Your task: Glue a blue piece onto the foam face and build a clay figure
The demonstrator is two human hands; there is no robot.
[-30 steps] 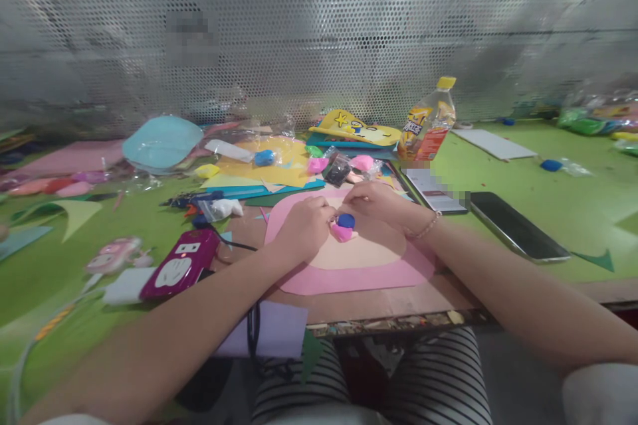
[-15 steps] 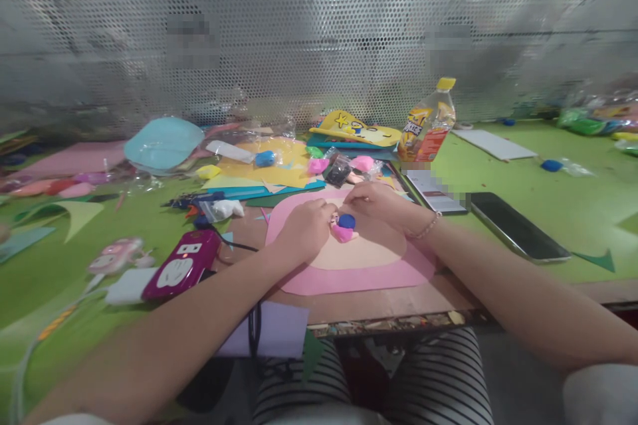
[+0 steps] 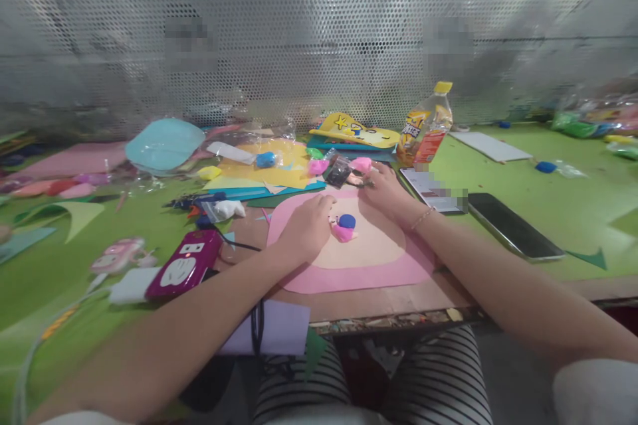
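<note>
A small clay figure with a blue round top (image 3: pixel 347 221) and a pink body (image 3: pixel 343 234) lies on a cream oval (image 3: pixel 373 252) set on a pink sheet (image 3: pixel 319 282). My left hand (image 3: pixel 310 222) rests at the figure's left side with its fingers bent; what they hold, if anything, is hidden. Farther back on the right, my right hand (image 3: pixel 383 189) reaches to a pink clay lump (image 3: pixel 361 165) beside a dark packet (image 3: pixel 338 171). Its fingertips are close to the lump, and I cannot tell whether they grip it.
A bottle with a yellow cap (image 3: pixel 426 126) stands behind two phones, the nearer one black (image 3: pixel 516 226). At left lie a purple device (image 3: pixel 187 263) with cables and a white clay bag (image 3: pixel 226 210). Behind are coloured sheets and a yellow decorated piece (image 3: pixel 353 131).
My right hand has moved from above the figure back and to the right, to the pink clay lump. My left hand has stayed beside the figure.
</note>
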